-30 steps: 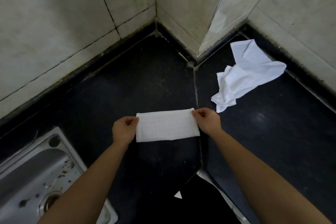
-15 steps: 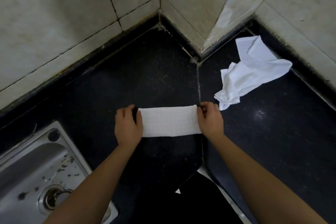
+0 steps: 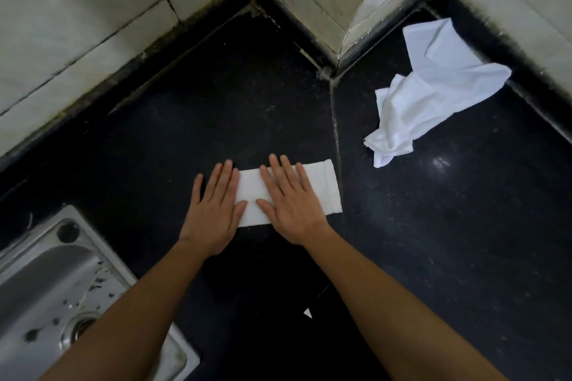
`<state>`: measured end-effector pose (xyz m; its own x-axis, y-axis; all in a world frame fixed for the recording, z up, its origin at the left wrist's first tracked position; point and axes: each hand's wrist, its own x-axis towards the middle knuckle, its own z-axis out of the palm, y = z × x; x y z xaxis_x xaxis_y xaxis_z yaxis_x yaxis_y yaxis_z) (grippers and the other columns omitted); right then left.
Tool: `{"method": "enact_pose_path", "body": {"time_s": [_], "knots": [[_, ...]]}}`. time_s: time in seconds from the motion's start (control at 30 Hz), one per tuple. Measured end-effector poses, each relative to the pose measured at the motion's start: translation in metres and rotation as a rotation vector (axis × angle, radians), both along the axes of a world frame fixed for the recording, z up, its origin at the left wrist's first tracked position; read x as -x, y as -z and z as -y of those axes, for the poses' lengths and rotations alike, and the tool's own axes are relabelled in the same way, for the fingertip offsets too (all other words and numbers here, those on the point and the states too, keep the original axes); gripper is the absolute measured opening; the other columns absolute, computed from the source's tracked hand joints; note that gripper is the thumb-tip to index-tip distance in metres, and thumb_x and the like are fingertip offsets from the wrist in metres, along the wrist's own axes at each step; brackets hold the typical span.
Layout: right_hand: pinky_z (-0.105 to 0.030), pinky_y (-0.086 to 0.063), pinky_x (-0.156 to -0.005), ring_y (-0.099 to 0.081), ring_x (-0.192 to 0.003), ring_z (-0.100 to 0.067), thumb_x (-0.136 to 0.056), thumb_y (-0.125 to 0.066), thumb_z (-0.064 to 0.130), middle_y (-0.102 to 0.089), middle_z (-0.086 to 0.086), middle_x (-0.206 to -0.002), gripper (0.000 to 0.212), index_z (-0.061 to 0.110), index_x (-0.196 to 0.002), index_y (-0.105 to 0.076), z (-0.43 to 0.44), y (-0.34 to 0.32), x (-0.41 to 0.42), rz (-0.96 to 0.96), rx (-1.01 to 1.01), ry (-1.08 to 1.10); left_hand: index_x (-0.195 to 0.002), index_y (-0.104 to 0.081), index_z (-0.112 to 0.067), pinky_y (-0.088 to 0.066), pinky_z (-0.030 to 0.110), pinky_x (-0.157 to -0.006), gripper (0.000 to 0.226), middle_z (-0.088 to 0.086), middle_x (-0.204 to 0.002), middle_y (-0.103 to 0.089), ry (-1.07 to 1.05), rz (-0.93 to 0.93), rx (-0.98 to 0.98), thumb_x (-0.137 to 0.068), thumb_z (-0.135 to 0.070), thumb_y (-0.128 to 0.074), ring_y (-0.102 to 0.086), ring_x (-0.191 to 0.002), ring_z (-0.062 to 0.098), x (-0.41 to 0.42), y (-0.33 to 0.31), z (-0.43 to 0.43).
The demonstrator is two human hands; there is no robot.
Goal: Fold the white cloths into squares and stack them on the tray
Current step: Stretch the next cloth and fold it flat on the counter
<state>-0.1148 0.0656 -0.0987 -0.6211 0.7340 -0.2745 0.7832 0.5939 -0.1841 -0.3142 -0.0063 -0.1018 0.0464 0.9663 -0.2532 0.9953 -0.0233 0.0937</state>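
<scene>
A white cloth folded into a long strip (image 3: 325, 189) lies flat on the black counter (image 3: 216, 108). My left hand (image 3: 213, 210) lies flat with straight fingers over the strip's left end. My right hand (image 3: 291, 204) presses flat on the strip's middle, fingers spread. The strip's right end shows beyond my right hand. A second white cloth (image 3: 430, 93) lies crumpled at the back right, apart from both hands. No tray is in view.
A steel sink (image 3: 46, 288) with a drain sits at the lower left. Tiled walls (image 3: 93, 9) close the counter at the back, with a jutting corner (image 3: 337, 49) at centre. A seam (image 3: 335, 120) runs down the counter just right of the strip.
Both hands let go of the strip's ends and now lie flat on it. My right hand moved left from the right end to the middle.
</scene>
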Motion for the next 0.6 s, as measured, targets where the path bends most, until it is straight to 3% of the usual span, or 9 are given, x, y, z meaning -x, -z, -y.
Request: {"method": "enact_pose_path", "body": {"time_s": [0.23, 0.47, 0.6], "knots": [[-0.050, -0.007, -0.126, 0.003, -0.156, -0.026, -0.106, -0.014, 0.054, 0.002, -0.010, -0.169, 0.068, 0.016, -0.161, -0.007, -0.022, -0.005, -0.078, 0.085, -0.038, 0.149, -0.158, -0.008, -0.006, -0.011, 0.055, -0.122, 0.066, 0.012, -0.167, -0.003, -0.010, 0.009, 0.005, -0.104, -0.043, -0.017, -0.005, -0.154, 0.026, -0.002, 0.000, 0.000], [-0.052, -0.006, -0.125, 0.008, -0.155, -0.028, -0.103, -0.005, 0.058, 0.008, -0.011, -0.168, 0.072, 0.016, -0.161, -0.001, -0.024, -0.011, -0.078, 0.102, 0.028, 0.167, -0.158, -0.005, -0.008, -0.007, 0.053, -0.123, 0.067, 0.011, -0.167, 0.000, -0.004, -0.003, 0.027, -0.104, -0.046, -0.012, 0.000, -0.154, 0.025, 0.000, -0.001, 0.000], [-0.050, -0.009, -0.126, 0.004, -0.156, -0.029, -0.104, -0.016, 0.058, 0.004, -0.011, -0.169, 0.073, 0.013, -0.161, -0.003, -0.015, -0.028, -0.080, 0.011, -0.013, 0.187, -0.159, -0.008, -0.008, -0.004, 0.052, -0.123, 0.070, 0.011, -0.167, -0.001, -0.001, 0.020, 0.020, -0.104, -0.051, -0.005, 0.000, -0.154, 0.025, -0.001, -0.004, 0.000]]}}
